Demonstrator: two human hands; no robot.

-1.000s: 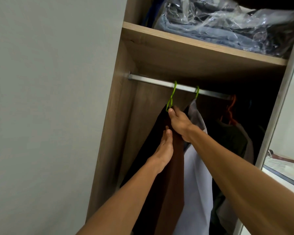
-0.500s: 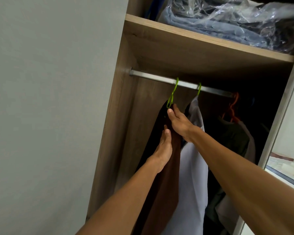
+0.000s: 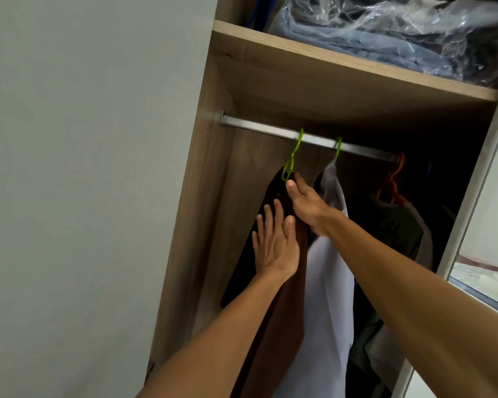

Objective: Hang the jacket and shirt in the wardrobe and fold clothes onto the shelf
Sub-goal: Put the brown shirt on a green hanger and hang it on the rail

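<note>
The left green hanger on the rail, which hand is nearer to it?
Right. The right hand pinches the brown jacket just under the left green hanger; the left hand lies flat on the jacket lower down.

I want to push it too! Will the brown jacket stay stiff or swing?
Probably floppy: the brown jacket hangs limp under the flat left hand. It would likely swing, since only the green hanger hooks it on the rail. The right hand grips its top.
</note>
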